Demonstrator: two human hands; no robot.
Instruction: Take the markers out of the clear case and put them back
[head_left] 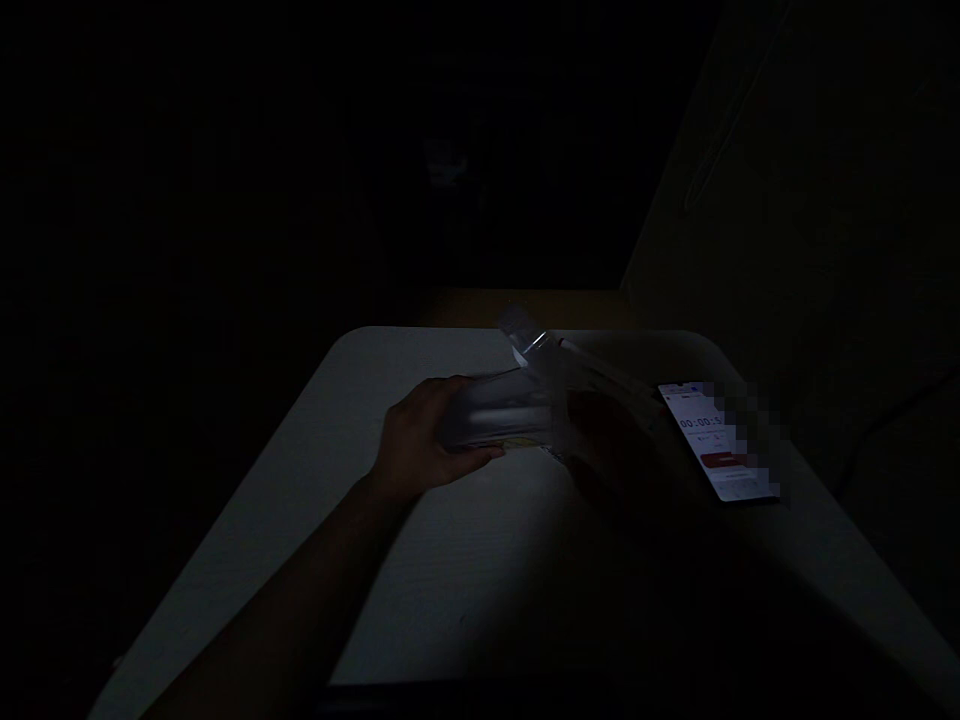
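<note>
A clear plastic package (499, 410) with a pale, glossy body and a yellowish printed lower edge is held just above the table. My left hand (420, 440) grips its left end, thumb along the near side and fingers over the far side. At its upper right, a loose see-through flap (531, 338) stands up and catches the light. My right hand (611, 445) is at the package's right end, closed around it as far as the deep shadow shows. Its fingertips are hard to make out. What the package contains is unclear.
A pale table (300, 500) with rounded far corners lies under my hands. To the right, a lit phone (701, 440) rests on it, showing a timer and a red button; part of its screen is pixelated. Everything beyond the table is nearly black.
</note>
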